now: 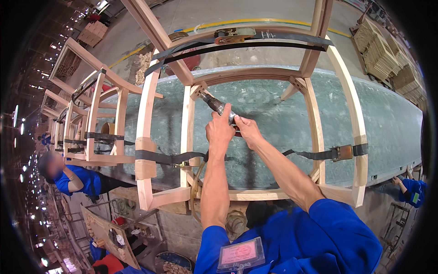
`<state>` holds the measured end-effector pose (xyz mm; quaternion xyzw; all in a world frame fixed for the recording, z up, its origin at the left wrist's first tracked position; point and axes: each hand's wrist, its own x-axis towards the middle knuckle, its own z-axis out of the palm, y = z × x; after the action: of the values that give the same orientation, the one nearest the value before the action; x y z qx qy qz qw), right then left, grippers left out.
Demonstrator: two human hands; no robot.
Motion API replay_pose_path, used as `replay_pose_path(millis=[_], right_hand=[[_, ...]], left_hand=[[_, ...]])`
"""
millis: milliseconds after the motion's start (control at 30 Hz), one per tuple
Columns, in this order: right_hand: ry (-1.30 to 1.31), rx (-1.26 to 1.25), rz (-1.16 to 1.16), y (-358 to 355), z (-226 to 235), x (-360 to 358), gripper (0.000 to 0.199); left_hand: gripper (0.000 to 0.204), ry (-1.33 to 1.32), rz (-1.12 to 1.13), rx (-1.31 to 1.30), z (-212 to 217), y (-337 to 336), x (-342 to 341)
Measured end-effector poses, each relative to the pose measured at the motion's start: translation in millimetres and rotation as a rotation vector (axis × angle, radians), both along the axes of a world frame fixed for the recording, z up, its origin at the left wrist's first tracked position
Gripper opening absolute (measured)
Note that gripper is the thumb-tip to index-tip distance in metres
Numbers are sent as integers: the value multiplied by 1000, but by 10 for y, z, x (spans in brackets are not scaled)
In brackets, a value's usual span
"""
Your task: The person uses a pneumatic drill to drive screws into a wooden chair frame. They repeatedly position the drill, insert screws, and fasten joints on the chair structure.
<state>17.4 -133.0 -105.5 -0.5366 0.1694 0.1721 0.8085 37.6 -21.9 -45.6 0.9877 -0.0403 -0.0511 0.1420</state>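
Wood (174, 268) is lying in tub (186, 261) off worktop's (388, 123) near edge; left hand (220, 130) and right hand (249, 132) are gripping tool (213, 103), fingers curled.

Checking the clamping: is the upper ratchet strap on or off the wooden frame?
On: the upper ratchet strap runs across the wooden frame and loops over both side posts.

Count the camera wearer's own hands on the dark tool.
2: the left hand, with a finger across the dark tool, and the right hand, at its near end. Parts of both are hidden.
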Motion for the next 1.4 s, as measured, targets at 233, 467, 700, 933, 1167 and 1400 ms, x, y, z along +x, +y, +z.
replay_pose_path(millis=[233, 467, 700, 933, 1167, 1400], right_hand=[[-576, -1002, -105, 142, 413, 745, 44], [-551, -1526, 376, 146, 626, 1798, 47], [-541, -1547, 437, 187, 545, 1859, 45], [-567, -1532, 391, 189, 521, 1848, 42], [-577, -1524, 369, 200, 531, 1834, 43], [-575, -1548, 377, 224, 546, 1834, 44]], left_hand=[[72, -29, 25, -5, -50, 247, -44], [72, -21, -8, -76, 29, 13, 26], [73, -50, 16, -132, 10, 95, 8], [64, -73, 10, -148, -9, 123, 13], [69, -32, 31, -144, -44, 122, 41], [68, -88, 49, -179, -125, 119, 53]])
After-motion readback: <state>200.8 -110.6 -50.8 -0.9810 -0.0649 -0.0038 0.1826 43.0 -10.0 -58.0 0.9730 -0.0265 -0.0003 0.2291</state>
